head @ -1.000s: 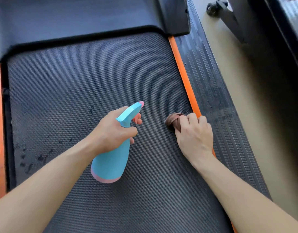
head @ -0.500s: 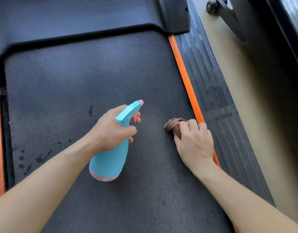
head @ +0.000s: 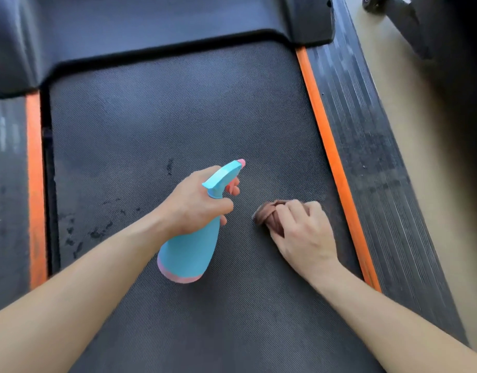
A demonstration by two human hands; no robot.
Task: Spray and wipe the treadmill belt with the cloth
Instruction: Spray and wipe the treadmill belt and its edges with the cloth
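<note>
Where the dark, finely dimpled belt point(head: 178, 117) runs out from under the black hood point(head: 151, 28) at the top, an orange strip point(head: 331, 146) borders it on the right and another on the left, each with a ribbed black side rail point(head: 372, 146) beyond. Right of the treadmill lies a tan floor point(head: 426, 162), with a small black wheel point(head: 372, 4) and a dark frame at the upper right corner. Dark smudges point(head: 97, 232) speckle the belt near its left edge, and one short streak point(head: 169, 166) sits further in. The spray bottle point(head: 191, 249) is light blue with a pink band round its base and a pink nozzle tip; it is held tilted over the middle of the belt, nozzle pointing away and to the right. The left hand point(head: 194, 203) grips its neck, thumb wrapped across the front and fingers curled at the trigger. The cloth point(head: 269, 214) is brown and bunched into a small wad, lying on the belt just right of the bottle, near the right orange strip. The right hand point(head: 304, 232) presses it down, fingers curled over it, so most of the cloth is hidden
</note>
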